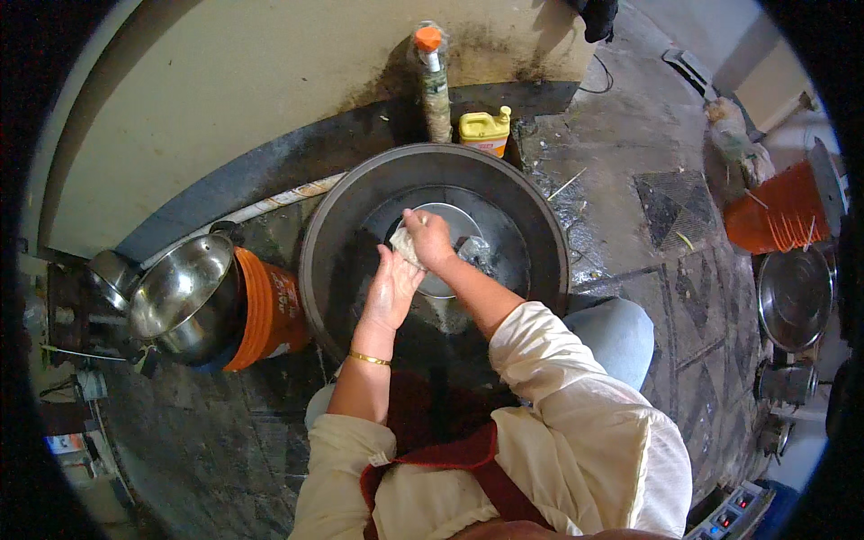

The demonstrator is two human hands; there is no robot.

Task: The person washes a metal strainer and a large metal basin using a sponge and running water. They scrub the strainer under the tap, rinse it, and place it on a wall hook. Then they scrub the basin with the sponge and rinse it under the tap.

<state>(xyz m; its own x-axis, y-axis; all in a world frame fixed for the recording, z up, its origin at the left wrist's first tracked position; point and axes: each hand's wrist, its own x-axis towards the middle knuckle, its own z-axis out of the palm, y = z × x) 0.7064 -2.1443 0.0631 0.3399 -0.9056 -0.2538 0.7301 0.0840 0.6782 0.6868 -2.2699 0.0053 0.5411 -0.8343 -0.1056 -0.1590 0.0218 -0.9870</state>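
Note:
My right hand grips a small whitish cloth, pressing it against my left hand. The left palm is turned up with its thumb apart; the cloth and right hand hide its fingers. Both hands are above a large, round, dark grey tub with water in the bottom. Below them a round metal dish or basin sits in the tub, partly covered by my hands. A shiny, clear patch shows beside my right wrist; whether it is plastic or disturbed water is unclear.
Left of the tub, a metal bowl rests on orange buckets. Behind it stand a yellow jug and a wrapped pipe with an orange cap. More orange buckets and a metal basin are at right. The stone floor looks wet.

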